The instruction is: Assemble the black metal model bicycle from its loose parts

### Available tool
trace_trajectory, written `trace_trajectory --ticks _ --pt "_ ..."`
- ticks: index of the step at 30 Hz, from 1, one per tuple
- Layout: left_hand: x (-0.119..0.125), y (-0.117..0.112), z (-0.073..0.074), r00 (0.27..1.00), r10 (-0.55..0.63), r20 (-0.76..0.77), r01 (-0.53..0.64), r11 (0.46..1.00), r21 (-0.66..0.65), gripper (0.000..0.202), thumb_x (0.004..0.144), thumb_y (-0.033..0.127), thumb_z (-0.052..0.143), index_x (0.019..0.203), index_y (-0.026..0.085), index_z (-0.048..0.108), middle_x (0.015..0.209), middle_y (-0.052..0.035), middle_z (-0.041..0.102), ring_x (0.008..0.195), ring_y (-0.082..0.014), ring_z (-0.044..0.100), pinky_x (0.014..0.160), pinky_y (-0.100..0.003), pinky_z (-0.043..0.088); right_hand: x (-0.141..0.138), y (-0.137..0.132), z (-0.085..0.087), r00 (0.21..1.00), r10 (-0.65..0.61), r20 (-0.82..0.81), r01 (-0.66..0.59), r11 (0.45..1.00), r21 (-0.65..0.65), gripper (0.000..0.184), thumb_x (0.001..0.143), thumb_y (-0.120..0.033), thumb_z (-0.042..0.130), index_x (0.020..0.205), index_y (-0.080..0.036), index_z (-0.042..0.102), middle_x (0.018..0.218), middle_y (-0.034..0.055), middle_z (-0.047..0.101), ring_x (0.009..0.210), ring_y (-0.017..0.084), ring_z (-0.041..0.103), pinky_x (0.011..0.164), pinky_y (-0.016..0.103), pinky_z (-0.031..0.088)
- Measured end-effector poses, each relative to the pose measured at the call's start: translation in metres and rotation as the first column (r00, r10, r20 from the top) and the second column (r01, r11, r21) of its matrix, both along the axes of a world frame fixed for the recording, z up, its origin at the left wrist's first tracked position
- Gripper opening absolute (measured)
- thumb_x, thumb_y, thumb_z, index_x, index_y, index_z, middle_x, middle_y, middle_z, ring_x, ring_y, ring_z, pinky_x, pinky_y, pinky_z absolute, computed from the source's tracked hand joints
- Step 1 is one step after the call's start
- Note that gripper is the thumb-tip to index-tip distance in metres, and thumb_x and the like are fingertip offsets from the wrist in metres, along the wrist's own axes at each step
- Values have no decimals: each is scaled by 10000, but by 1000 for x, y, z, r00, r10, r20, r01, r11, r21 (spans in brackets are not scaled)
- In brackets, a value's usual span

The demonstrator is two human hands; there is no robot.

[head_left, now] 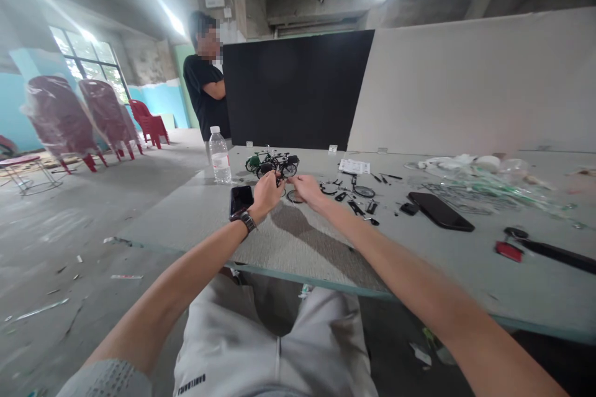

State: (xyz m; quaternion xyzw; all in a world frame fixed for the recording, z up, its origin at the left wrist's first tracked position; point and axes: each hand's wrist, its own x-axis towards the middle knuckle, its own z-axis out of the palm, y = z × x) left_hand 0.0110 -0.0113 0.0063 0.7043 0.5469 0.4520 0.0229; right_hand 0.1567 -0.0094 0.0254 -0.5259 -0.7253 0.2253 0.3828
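Light grey trousers (274,341) are seen nearest, below the table (177,217) edge and on the near side of the bottle (220,156), the landmark here. Both forearms are stretched forward over the table and angled inward, so that the hands are brought close together to the right of the bottle. The left hand (267,193), its wrist circled by a watch (248,221), is curled with its fingers bent; the right hand (305,188) is held palm-down beside it, fingers pointed toward it. Clear, capped and upright, the bottle is wrapped by a pale label; its fill level cannot be made out. A small dark part (280,183) is seen at the left fingertips, right of the bottle, but whether it is clamped cannot be told. The right fingertips are drawn in close; their gap and contact are too small to be judged. Small model bicycles (291,164) are stood just right of the bottle, behind the hands, and loose bicycle parts (356,206) are spread farther right of it.
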Motion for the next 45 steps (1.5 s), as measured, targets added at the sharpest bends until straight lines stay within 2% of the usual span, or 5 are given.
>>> trace_trajectory --ticks 14,24,34,40,45 --pt "-8 9 -8 992 -105 67 104 994 18 126 916 204 650 1020 137 672 1038 -141 760 1020 -267 700 910 -377 509 13 -16 11 558 -163 814 -208 922 327 381 991 -76 339 1319 -123 527 911 172 701 629 200 579 577 290 266" --pt "-6 2 -5 998 -56 -13 57 996 66 134 932 211 628 1053 155 647 1109 -142 728 1074 -263 683 959 -374 505 8 -8 7 985 40 170 -85 961 264 300 1036 -395 485 821 -194 546 706 21 572 624 159 481 612 264 290" --pt "-9 1 -1 992 -47 -117 59 993 100 160 944 195 597 1090 151 647 1132 -141 707 1070 -258 677 956 -352 495 3 -3 4 807 72 -586 -332 876 -349 256 981 -377 628 815 -208 531 538 -122 246 430 80 183 453 251 206" --pt "-12 3 2 989 -5 -149 17 997 78 186 956 253 604 1111 167 660 1151 -142 715 1068 -274 680 966 -372 484 4 -9 11 990 64 125 -68 997 23 241 1065 -361 431 1006 -171 568 617 -18 485 494 134 397 528 264 300" --pt "-12 3 -1 996 -36 -83 41 997 66 188 926 204 624 1107 161 651 1144 -140 719 1073 -265 680 952 -366 499 11 -19 14 625 -187 758 -179 911 372 339 1039 -150 329 1326 -172 507 1011 179 700 680 200 625 621 287 337"
